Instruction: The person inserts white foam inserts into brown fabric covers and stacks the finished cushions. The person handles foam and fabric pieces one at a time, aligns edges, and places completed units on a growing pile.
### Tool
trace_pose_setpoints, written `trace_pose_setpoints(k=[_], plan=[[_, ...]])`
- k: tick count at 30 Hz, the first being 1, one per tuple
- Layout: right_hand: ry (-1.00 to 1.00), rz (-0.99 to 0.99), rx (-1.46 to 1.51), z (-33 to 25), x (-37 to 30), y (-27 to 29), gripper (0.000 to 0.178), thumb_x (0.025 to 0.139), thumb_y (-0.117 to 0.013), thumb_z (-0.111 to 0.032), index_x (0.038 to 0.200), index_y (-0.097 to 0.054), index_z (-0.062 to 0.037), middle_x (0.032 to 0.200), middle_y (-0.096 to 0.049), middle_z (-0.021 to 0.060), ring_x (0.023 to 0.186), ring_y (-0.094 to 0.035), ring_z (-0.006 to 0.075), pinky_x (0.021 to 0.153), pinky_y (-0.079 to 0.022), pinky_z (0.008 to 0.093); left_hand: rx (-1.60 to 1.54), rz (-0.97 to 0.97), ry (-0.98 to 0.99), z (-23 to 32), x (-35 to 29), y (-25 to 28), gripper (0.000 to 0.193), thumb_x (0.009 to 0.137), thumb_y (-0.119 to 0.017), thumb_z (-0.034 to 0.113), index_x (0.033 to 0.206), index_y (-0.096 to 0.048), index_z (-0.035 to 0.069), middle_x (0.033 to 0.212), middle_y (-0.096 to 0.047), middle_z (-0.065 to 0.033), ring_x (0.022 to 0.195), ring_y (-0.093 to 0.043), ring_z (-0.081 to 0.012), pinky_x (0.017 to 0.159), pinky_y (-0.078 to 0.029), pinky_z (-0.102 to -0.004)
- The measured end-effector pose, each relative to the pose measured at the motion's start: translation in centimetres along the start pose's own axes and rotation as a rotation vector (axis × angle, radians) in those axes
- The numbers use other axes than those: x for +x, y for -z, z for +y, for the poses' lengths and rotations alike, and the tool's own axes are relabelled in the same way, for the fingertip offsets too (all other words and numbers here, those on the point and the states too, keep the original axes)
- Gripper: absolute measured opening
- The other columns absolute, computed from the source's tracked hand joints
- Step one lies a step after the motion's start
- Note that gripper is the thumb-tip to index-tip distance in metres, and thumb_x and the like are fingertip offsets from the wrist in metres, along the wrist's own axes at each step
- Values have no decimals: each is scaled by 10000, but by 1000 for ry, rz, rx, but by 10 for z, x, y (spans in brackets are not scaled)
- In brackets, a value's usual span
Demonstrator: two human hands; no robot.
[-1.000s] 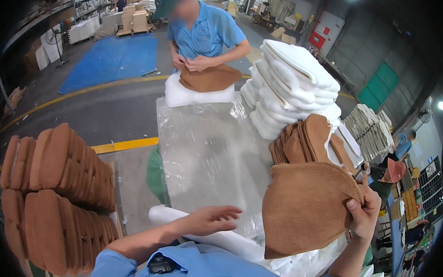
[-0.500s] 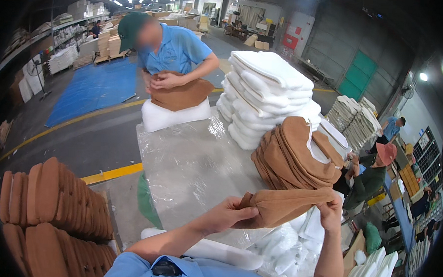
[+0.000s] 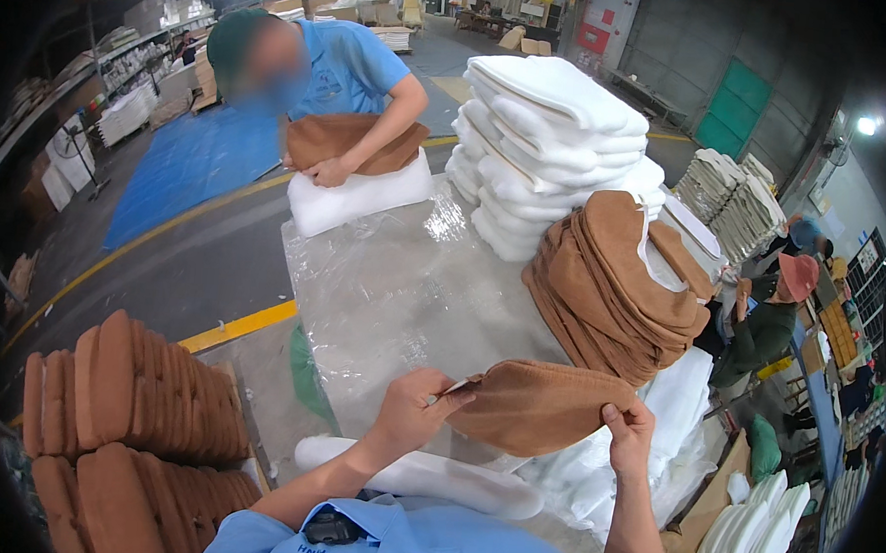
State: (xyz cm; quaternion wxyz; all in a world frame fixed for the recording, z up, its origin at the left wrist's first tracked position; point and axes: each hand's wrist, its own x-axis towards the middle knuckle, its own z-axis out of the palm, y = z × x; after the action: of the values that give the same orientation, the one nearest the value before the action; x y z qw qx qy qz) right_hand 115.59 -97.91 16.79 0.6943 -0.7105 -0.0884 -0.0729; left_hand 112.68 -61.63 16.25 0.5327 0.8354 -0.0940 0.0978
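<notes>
A brown fabric cushion cover [image 3: 546,407] is stretched between my two hands above the near side of the plastic-covered table [image 3: 411,305]. My left hand [image 3: 416,407] is closed on its left end, where a small pale strip shows at the fingers. Thumb and fingers of my right hand [image 3: 628,431] pinch the right end. Just beyond the cover leans a pile of brown covers [image 3: 602,295]. Nearest my body, a white padding piece [image 3: 417,477] lies along the table edge below my left forearm.
White padding [image 3: 555,142] is stacked high at the back of the table. Across from me a co-worker [image 3: 349,71] handles a brown cover on white padding [image 3: 362,194]. Brown cushions [image 3: 146,391] stand in rows at lower left. Clear plastic wrapping [image 3: 592,485] lies beneath my right hand.
The cover in my hands has turned to show a broader, flatter face, and my right hand has shifted left and lower along it. The co-worker's hand has moved down the other cover.
</notes>
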Motion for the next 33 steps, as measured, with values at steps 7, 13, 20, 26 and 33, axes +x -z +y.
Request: trace_pose_setpoints(k=[7,13,20,26,33], plan=[[-73,12,83,10,-4,-11,215,1005,-733,-89,1191,-724,19,1091,-747,10,978,-653,95,906,-510,271,-1025,-428,373,-7,-6,4,499,1018,-726,232,1438,-627,-18,1375,-679,-87,1270,-611,-168,1125,-446,-330],[-62,-66,146,22,-6,-25,206,1003,-743,-113,1162,-722,16,1070,-744,16,965,-658,99,888,-513,272,-1502,-743,440,-23,-16,-23,847,918,-820,310,1583,-422,-32,1442,-612,-115,1266,-619,-193,1110,-475,-356],[-26,-93,174,36,-16,-21,209,1007,-728,-112,1179,-710,6,1073,-747,31,986,-665,113,893,-522,296,-1751,-720,458,-5,-27,-47,839,867,-854,288,1540,-459,-21,1423,-617,-131,1266,-631,-212,1068,-517,-368],[-219,-250,143,51,-24,-27,194,980,-717,-76,1150,-706,17,1030,-740,39,966,-669,134,878,-524,300,-1772,-775,392,-8,-28,-49,777,915,-810,303,1532,-462,-16,1406,-631,-122,1257,-632,-202,1048,-519,-361],[-105,-281,-356,-47,-13,16,149,874,-727,-102,948,-731,28,960,-732,74,912,-667,148,788,-520,306,-1847,-776,326,28,-24,-12,605,1020,-682,291,1472,-479,-56,1394,-632,-152,1292,-621,-235,1121,-483,-398]])
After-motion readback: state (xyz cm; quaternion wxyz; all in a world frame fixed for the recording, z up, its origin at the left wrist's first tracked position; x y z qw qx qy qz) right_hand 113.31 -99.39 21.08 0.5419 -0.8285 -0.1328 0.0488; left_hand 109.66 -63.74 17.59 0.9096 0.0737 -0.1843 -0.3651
